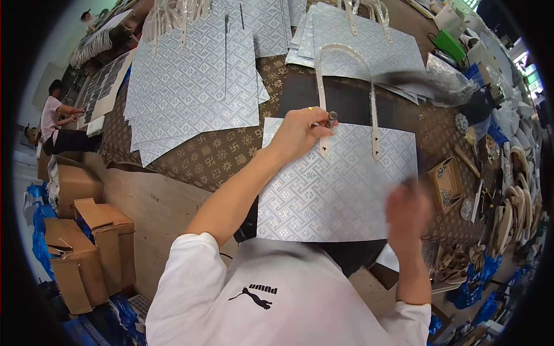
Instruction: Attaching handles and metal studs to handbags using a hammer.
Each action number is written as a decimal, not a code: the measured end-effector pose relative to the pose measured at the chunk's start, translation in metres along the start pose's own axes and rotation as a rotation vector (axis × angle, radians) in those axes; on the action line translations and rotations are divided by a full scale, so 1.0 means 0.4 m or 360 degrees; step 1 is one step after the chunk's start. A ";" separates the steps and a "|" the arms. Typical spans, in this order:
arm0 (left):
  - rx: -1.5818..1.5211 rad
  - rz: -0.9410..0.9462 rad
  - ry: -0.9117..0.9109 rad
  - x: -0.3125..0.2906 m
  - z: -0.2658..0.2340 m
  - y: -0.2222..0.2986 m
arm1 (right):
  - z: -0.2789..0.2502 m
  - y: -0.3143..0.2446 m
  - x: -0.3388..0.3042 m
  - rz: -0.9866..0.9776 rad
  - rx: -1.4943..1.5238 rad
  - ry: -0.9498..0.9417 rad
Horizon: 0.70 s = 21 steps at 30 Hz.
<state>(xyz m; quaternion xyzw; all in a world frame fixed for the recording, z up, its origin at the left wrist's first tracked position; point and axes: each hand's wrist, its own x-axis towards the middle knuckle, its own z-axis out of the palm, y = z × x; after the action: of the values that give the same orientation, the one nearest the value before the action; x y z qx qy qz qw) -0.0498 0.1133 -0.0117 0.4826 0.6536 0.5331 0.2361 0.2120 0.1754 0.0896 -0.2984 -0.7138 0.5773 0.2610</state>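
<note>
A patterned silver-grey bag panel [340,196] lies in front of me, with a clear-edged strap handle [345,47] arching from its upper edge. My left hand [303,134] is closed, pinching a short metal punch [332,118] upright over the left end of the strap. Metal studs show at both strap ends. To the right of the panel, my right hand [408,213] is closed and smeared by motion. What it grips looks like a hammer, whose dark head [418,81] is a blur beyond the panel's upper right corner.
Stacked patterned panels [190,86] lie at the far left, more panels [369,46] with handles at the far right. At right sit a small cardboard box [445,184] of metal parts and tools. Cartons [104,242] stand on the floor at left. Another person [60,121] works further off.
</note>
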 end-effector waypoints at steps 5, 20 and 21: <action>-0.0083 0.0015 -0.0021 0.004 -0.020 -0.008 | 0.001 0.038 -0.037 0.0323 -0.0311 0.0136; -0.0073 -0.0004 -0.0204 -0.052 -0.020 -0.001 | -0.047 -0.049 -0.121 -0.0104 0.0298 0.0625; -0.0014 0.0080 -0.0208 -0.047 -0.015 0.005 | -0.040 -0.047 -0.114 -0.0114 0.0295 0.0617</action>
<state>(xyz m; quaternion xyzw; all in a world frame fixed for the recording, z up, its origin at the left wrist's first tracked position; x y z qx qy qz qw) -0.0458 0.0938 -0.0120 0.5316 0.6221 0.5090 0.2671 0.2524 0.1497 0.1099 -0.3531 -0.6042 0.5627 0.4401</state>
